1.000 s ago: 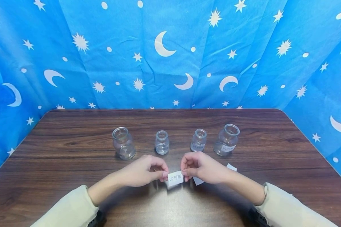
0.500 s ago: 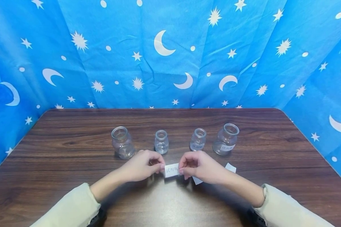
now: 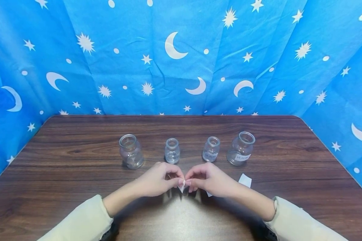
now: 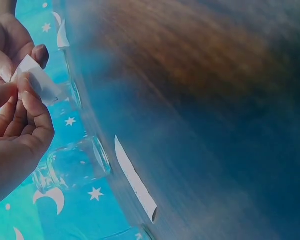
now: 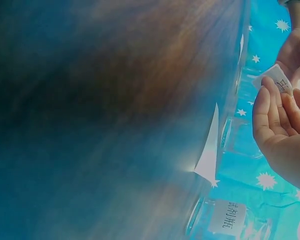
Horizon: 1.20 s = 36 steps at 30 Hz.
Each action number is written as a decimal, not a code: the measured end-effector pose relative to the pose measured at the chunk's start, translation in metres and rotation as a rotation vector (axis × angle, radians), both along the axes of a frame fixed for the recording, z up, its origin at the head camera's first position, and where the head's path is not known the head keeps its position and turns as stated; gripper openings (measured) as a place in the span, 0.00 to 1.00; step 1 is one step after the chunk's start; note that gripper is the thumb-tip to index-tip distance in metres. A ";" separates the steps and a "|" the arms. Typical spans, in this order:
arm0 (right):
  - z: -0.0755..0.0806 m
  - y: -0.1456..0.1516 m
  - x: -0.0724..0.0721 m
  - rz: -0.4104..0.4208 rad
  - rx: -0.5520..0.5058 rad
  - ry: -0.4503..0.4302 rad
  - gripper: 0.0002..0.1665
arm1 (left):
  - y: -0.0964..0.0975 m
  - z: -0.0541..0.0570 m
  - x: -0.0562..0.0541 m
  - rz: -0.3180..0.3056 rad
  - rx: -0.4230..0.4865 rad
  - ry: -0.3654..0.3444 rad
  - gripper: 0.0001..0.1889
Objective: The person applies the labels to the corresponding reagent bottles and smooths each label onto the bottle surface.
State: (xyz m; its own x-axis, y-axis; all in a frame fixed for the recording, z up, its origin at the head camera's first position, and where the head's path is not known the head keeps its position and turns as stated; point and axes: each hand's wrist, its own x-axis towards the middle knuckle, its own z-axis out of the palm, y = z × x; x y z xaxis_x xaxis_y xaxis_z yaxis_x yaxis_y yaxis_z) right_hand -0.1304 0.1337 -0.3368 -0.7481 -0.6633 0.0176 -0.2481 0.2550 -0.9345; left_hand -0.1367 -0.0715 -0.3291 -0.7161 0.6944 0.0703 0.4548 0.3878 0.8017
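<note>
A small white paper label (image 3: 181, 188) with handwritten characters is bent between my fingertips, low over the table. My left hand (image 3: 160, 179) pinches it from the left, and my right hand (image 3: 212, 180) from the right, the fingertips meeting. The right wrist view shows part of the writing on the label (image 5: 276, 76); from the left wrist its pale back (image 4: 44, 86) shows. Behind the hands, clear glass jars stand upright in a row: a large one (image 3: 132, 155), a small one (image 3: 172, 154), then a small labelled jar (image 3: 210, 152) and a large labelled jar (image 3: 239, 149).
White paper (image 3: 245, 180) lies on the wood-grain table (image 3: 289, 160), partly hidden beneath my right forearm. A curled white strip (image 4: 136, 182) lies near a jar in the left wrist view. A blue cloth (image 3: 123, 67) with moons and stars hangs behind the table.
My hands have come together until the fingertips meet. The label, earlier flat with its writing facing up, is now bent and mostly hidden by the fingers. The jars stay put.
</note>
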 end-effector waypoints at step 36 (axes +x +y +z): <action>0.007 0.030 -0.004 -0.124 0.084 -0.022 0.05 | -0.020 0.012 0.001 0.191 -0.207 0.204 0.03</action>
State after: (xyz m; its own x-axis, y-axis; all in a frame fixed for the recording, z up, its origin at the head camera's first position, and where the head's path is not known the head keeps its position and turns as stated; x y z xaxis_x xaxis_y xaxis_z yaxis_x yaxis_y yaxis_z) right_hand -0.1344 0.1636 -0.3294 -0.8239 -0.5644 -0.0510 -0.1901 0.3599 -0.9134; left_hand -0.1356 -0.0913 -0.3173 -0.8204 0.5635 0.0968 0.5007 0.6263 0.5975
